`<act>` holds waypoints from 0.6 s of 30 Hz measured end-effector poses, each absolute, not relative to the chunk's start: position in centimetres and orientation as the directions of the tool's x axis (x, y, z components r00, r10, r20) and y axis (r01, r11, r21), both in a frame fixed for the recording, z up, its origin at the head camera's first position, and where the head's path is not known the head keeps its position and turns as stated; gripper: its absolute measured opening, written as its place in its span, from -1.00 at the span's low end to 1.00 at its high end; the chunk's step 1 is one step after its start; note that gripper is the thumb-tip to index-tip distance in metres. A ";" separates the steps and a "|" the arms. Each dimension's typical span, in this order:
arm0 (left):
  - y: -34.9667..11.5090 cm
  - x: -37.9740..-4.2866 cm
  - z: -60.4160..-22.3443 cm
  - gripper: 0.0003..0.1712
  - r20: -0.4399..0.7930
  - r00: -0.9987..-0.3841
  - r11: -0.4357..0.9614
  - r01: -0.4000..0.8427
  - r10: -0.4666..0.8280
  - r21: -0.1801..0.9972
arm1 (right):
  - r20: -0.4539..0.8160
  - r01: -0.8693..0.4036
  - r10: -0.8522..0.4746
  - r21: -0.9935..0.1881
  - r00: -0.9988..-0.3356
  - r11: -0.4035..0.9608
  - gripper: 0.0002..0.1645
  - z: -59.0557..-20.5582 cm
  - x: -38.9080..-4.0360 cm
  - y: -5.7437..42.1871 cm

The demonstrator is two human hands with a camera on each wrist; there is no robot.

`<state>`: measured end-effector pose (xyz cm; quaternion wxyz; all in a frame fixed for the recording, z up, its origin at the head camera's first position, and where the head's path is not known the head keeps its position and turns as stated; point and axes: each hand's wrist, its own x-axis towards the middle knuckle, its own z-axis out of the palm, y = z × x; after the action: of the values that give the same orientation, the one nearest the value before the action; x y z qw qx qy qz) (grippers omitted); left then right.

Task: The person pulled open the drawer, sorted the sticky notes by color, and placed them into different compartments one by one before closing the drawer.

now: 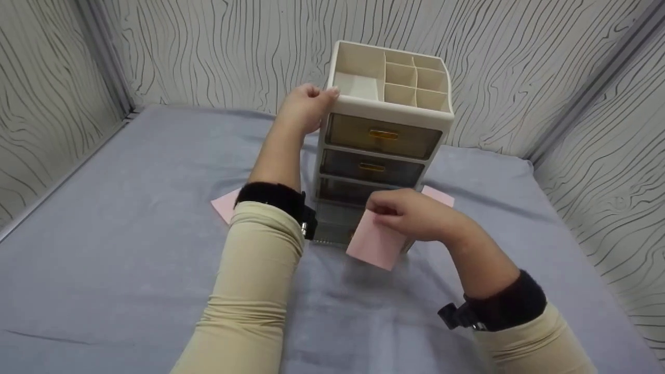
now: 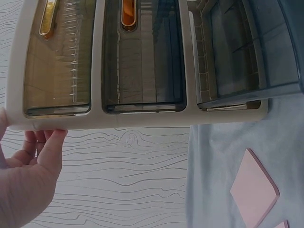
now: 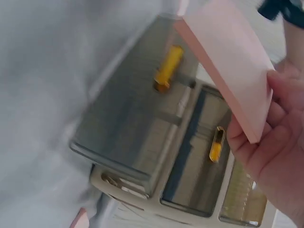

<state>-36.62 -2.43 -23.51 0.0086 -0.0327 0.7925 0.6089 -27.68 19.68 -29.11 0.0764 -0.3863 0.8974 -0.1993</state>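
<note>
Presently, the cream drawer unit (image 1: 389, 111) stands upright on a grey-blue cloth (image 1: 130, 249), before a wood-grain-patterned wall (image 1: 223, 52); the left hand (image 1: 306, 106) is at the unit's upper left edge, fingers curled, gripping the rim between thumb and fingers; the right hand (image 1: 415, 215) pinches a pink pad (image 1: 376, 241) by one end, thumb on one face and fingers on the other; the pad is tilted, its free end pointing down, and lies over the lowest drawer (image 3: 128, 114) in the head view; whether pad and drawer touch, cannot tell; that drawer is smoky, see-through and pulled well out, with a gold handle (image 3: 168, 69) on its front; the two drawers above it are closed; the unit's top is split into one large compartment and six small ones; a second pink pad (image 1: 224, 205) lies on the cloth left of the unit; a third (image 1: 439, 196) shows to its right, partly hidden.
</note>
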 end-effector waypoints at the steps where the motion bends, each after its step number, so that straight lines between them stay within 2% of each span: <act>1: -2.4 -36.6 -23.5 -0.54 -0.052 -0.998 0.258 -0.062 -0.044 0.964 | 0.047 -0.645 -0.697 -0.429 -0.715 0.633 -0.96 -28.9 -27.9 19.8; 6: -2.3 -36.5 -23.4 -0.53 -0.045 -0.998 0.265 -0.055 -0.042 0.963 | 0.210 -0.547 -0.516 -0.479 -0.831 0.686 -0.93 -28.8 -28.9 20.1; 10: -2.4 -36.5 -23.4 -0.53 -0.044 -0.998 0.270 -0.054 -0.042 0.961 | 0.304 -0.509 -0.410 -0.446 -0.860 0.736 -0.92 -29.2 -29.9 20.0; 14: -2.4 -36.5 -23.4 -0.53 -0.041 -0.998 0.275 -0.051 -0.043 0.960 | 0.302 -0.521 -0.435 -0.327 -0.848 0.788 -0.92 -30.1 -30.9 20.0; 18: -2.4 -36.5 -23.5 -0.54 -0.035 -0.998 0.286 -0.046 -0.045 0.957 | 0.204 -0.541 -0.503 -0.244 -0.840 0.805 -0.88 -31.2 -31.4 20.1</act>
<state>-36.53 -2.40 -23.46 0.0006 -0.0284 0.8017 0.5970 -31.45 20.08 -31.19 -0.0646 -0.2752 0.9478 -0.1474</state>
